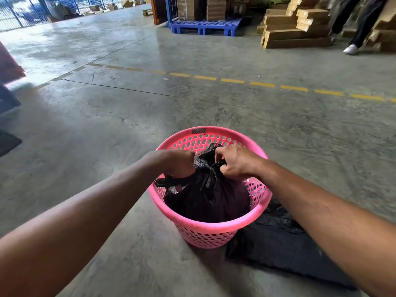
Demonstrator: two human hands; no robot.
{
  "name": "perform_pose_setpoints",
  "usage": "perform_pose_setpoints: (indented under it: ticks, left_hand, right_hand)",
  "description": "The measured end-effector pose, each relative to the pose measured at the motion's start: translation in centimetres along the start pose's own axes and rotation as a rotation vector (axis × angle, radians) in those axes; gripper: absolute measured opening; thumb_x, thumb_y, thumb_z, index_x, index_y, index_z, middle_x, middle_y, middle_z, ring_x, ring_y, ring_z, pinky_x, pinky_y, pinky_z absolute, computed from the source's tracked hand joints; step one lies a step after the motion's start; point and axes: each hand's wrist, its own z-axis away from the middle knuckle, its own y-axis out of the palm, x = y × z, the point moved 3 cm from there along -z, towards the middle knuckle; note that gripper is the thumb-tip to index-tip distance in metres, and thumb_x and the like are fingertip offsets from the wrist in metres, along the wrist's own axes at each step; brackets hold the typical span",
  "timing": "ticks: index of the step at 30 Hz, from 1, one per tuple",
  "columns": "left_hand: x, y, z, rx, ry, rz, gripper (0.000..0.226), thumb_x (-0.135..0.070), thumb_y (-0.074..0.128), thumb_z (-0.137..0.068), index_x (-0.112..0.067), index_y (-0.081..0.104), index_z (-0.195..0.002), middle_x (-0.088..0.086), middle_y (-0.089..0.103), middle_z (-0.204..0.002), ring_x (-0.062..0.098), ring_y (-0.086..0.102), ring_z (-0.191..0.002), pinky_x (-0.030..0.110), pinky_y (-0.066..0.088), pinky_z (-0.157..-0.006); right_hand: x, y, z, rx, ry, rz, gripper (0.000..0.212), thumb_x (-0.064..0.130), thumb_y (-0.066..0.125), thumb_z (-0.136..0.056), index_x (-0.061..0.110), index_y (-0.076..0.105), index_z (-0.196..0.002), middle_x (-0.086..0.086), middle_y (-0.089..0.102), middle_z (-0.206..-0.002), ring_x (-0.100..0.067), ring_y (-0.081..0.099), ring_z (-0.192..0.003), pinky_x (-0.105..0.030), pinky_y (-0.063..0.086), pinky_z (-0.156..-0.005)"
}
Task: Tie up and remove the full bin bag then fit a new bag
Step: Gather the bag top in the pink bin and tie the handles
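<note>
A pink perforated plastic bin (214, 227) stands on the concrete floor in front of me. Inside it sits a full black bin bag (205, 196), its top gathered into a twisted neck. My left hand (179, 163) grips one end of the bag's neck on the left, and a loose flap trails out below it over the rim. My right hand (234, 161) pinches the other end on the right. Both hands are over the bin's opening. A flat black bag (276, 243) lies on the floor just right of the bin.
A dashed yellow line (233, 81) crosses the floor beyond the bin. A blue pallet (203, 26) with cardboard boxes and stacked flat cartons (297, 26) stand at the back. A person's legs (355, 24) are at the far right. Dark objects sit at the left edge.
</note>
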Motion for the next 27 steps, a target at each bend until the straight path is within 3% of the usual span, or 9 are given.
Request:
perform_pose_setpoints:
  ticks: [3, 5, 8, 12, 16, 20, 23, 27]
  left_hand:
    - [0.4, 0.7, 0.2, 0.070, -0.018, 0.175, 0.052, -0.050, 0.062, -0.082, -0.014, 0.056, -0.117, 0.013, 0.071, -0.115, 0.034, 0.068, -0.104, 0.041, 0.056, -0.089]
    - [1.0, 0.8, 0.0, 0.050, 0.026, 0.079, 0.047, -0.050, 0.072, -0.081, -0.017, 0.057, -0.111, 0.009, 0.070, -0.110, 0.031, 0.066, -0.098, 0.038, 0.054, -0.083]
    - [1.7, 0.3, -0.2, -0.085, 0.122, 0.003, 0.034, -0.043, 0.068, -0.090, -0.017, 0.065, -0.112, 0.005, 0.069, -0.104, 0.026, 0.061, -0.095, 0.032, 0.043, -0.078]
    - [2.3, -0.7, 0.0, -0.166, 0.256, 0.277, 0.050, -0.076, 0.060, -0.080, -0.027, 0.071, -0.075, 0.000, 0.066, -0.074, 0.019, 0.063, -0.076, 0.039, 0.051, -0.077]
    - [2.5, -0.2, -0.3, -0.204, 0.289, 0.337, 0.042, -0.057, 0.061, -0.092, -0.025, 0.073, -0.067, 0.000, 0.064, -0.066, 0.012, 0.053, -0.064, 0.032, 0.046, -0.072]
    - [2.9, 0.4, -0.7, -0.080, 0.176, 0.219, 0.036, -0.043, 0.062, -0.095, -0.020, 0.076, -0.069, -0.004, 0.065, -0.068, 0.011, 0.055, -0.067, 0.028, 0.043, -0.069]
    - [2.8, 1.2, -1.0, 0.004, 0.067, 0.036, 0.033, -0.040, 0.058, -0.096, -0.019, 0.078, -0.080, -0.003, 0.073, -0.081, 0.015, 0.064, -0.080, 0.032, 0.051, -0.083]
    - [2.6, 2.4, -1.8, 0.051, -0.087, 0.038, 0.031, -0.038, 0.062, -0.095, -0.014, 0.076, -0.106, 0.002, 0.078, -0.103, 0.017, 0.069, -0.084, 0.030, 0.059, -0.081]
  right_hand:
    - [-0.7, -0.6, 0.3, -0.031, -0.006, -0.103, 0.020, 0.024, 0.064, -0.073, 0.021, 0.066, -0.093, 0.004, 0.068, -0.082, -0.019, 0.066, -0.084, -0.031, 0.053, -0.076]
    - [-0.9, -0.7, 0.4, -0.048, -0.015, -0.151, 0.015, 0.024, 0.067, -0.075, 0.023, 0.067, -0.090, 0.008, 0.066, -0.078, -0.016, 0.066, -0.081, -0.028, 0.053, -0.073]
    - [-1.5, -0.7, 0.3, -0.069, -0.022, -0.223, 0.011, 0.025, 0.072, -0.077, 0.025, 0.070, -0.088, 0.007, 0.070, -0.080, -0.013, 0.068, -0.079, -0.028, 0.054, -0.073]
    - [-2.6, -0.7, 0.3, -0.100, -0.003, -0.452, 0.010, 0.026, 0.080, -0.072, 0.022, 0.075, -0.080, 0.001, 0.075, -0.073, -0.015, 0.071, -0.072, -0.033, 0.056, -0.071]
    - [-3.2, -0.3, 0.0, -0.086, 0.072, -0.613, 0.013, 0.021, 0.085, -0.072, 0.012, 0.076, -0.071, -0.006, 0.077, -0.071, -0.010, 0.067, -0.060, -0.033, 0.055, -0.065]
    - [-3.7, 0.3, -0.4, -0.057, 0.205, -0.413, 0.015, 0.025, 0.084, -0.064, 0.019, 0.072, -0.058, 0.002, 0.073, -0.063, -0.007, 0.062, -0.058, -0.023, 0.049, -0.060]
    - [-4.0, 1.2, -0.4, -0.010, 0.279, -0.188, 0.013, 0.024, 0.078, -0.061, 0.017, 0.069, -0.056, 0.003, 0.070, -0.061, -0.010, 0.064, -0.059, -0.019, 0.044, -0.054]
    - [-3.7, 2.6, -0.4, -0.012, 0.326, -0.024, 0.015, 0.022, 0.065, -0.056, 0.015, 0.065, -0.069, 0.001, 0.067, -0.071, -0.024, 0.070, -0.073, -0.032, 0.059, -0.066]
